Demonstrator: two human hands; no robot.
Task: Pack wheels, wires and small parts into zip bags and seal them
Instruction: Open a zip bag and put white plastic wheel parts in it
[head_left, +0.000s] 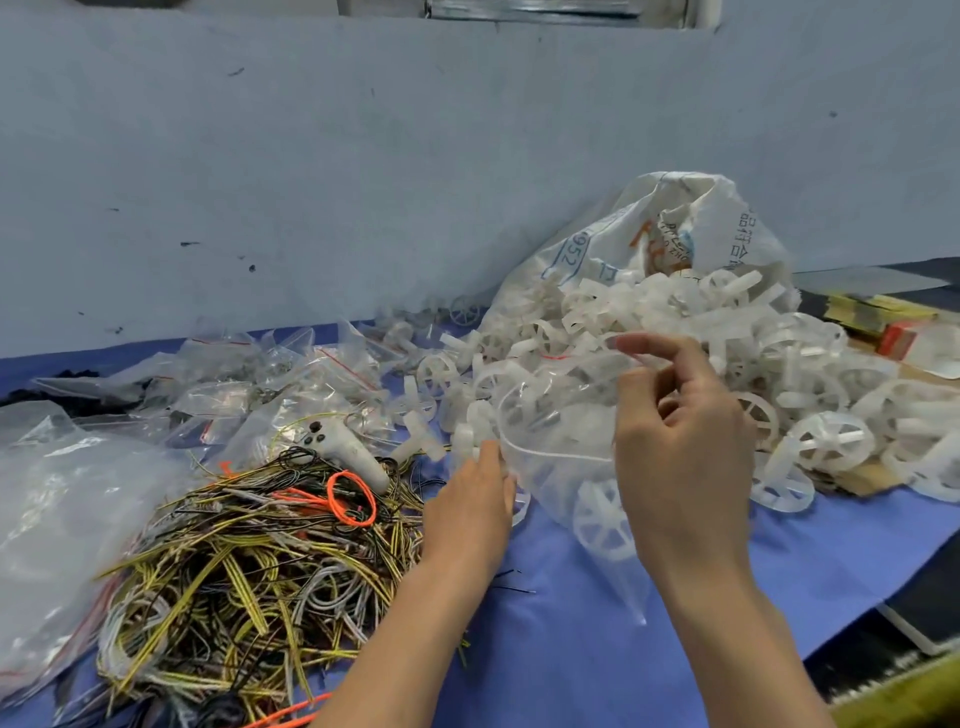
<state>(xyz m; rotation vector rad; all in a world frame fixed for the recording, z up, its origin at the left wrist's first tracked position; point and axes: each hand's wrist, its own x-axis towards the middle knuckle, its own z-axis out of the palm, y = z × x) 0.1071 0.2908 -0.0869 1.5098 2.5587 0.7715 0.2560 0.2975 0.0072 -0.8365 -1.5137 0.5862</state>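
Standing right by the table here: the person's right hand is up in front of the wheel pile, fingers curled and pinching the top edge of a clear zip bag, holding its mouth open. One white spoked wheel already sits down in the bottom of that bag. The left hand is lower down at the bag's left edge, fingers bent toward the small white parts just beside the opening. Can't really tell if it's actually got hold of a part or the bag rim, the fingertips are hidden behind the hand.

The big heap of white plastic wheels spills out of a printed woven sack lying against the blue-grey wall, and it spreads across the right side of the blue cloth covering the table.

On the left there's a huge tangle of yellow, black and white wires with an orange loop of cord on top. A white handheld controller lies at the far edge of that tangle. Behind it is a mess of small clear zip bags with red seal strips, and a bigger crumpled clear plastic bag sits at the far left. Some yellow and red boxes are over at the right edge.
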